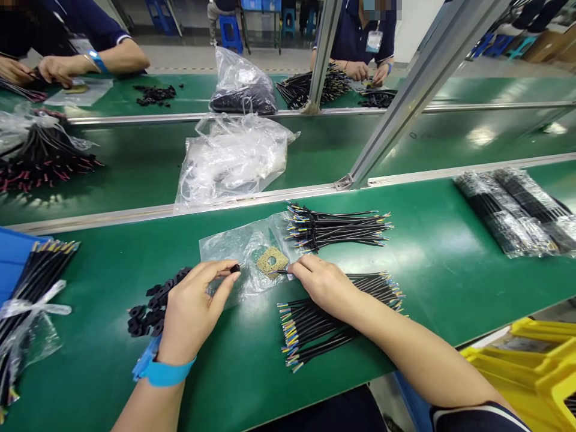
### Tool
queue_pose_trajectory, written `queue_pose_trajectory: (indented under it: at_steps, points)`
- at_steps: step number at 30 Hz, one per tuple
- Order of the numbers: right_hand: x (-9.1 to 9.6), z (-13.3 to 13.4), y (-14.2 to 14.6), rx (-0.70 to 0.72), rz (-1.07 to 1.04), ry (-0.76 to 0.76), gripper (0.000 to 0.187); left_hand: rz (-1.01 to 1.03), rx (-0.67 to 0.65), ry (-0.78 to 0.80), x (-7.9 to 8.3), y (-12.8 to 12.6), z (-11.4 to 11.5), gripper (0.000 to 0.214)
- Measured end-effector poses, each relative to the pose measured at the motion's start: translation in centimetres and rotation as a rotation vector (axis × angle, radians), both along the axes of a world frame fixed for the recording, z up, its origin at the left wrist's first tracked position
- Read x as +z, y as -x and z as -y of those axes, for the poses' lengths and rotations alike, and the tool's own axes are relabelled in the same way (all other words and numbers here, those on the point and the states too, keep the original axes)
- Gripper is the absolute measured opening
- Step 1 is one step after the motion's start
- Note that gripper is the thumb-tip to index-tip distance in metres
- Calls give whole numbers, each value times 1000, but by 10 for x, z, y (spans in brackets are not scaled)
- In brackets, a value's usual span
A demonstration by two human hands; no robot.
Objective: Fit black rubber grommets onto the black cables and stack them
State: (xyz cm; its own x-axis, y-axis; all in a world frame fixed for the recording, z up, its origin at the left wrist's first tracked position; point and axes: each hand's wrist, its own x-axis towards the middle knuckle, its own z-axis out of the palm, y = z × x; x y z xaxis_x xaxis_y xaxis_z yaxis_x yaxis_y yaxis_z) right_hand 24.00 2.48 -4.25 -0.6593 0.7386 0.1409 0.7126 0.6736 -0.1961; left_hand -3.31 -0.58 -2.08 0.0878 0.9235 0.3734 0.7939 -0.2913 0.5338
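Note:
My left hand (193, 306) pinches a small black part (234, 268) between thumb and forefinger, just right of a pile of black parts (153, 303). My right hand (321, 282) is closed on a thin black wire (278, 272) whose tip points at a yellowish square sponge (272, 261) lying on a clear plastic bag (234, 249). A bundle of black cables with coloured wire ends (310, 330) lies under my right wrist. A second such bundle (337, 228) lies beyond the hand.
More cable bundles lie at the left edge (31, 282) and, bagged, at the right (517, 210). Crumpled plastic bags (231, 159) sit on the middle belt. Yellow bins (535, 360) stand at lower right. Two other people (360, 36) work across the far table.

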Motion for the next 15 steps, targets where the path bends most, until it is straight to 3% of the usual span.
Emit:
queue_pose_trajectory:
  at_steps: [4,8,12,15]
  points:
    - [5,2,2,16,132,-68,15,100,26,36,-2,-4,1,23]
    - [6,2,0,39,131,-158,18,277,68,201,-6,-6,1,27]
    - [7,2,-4,51,-143,-193,29,638,67,438,-9,-10,-1,37]
    - [14,4,-3,87,-450,-82,32,921,54,581,-8,-17,-3,42]
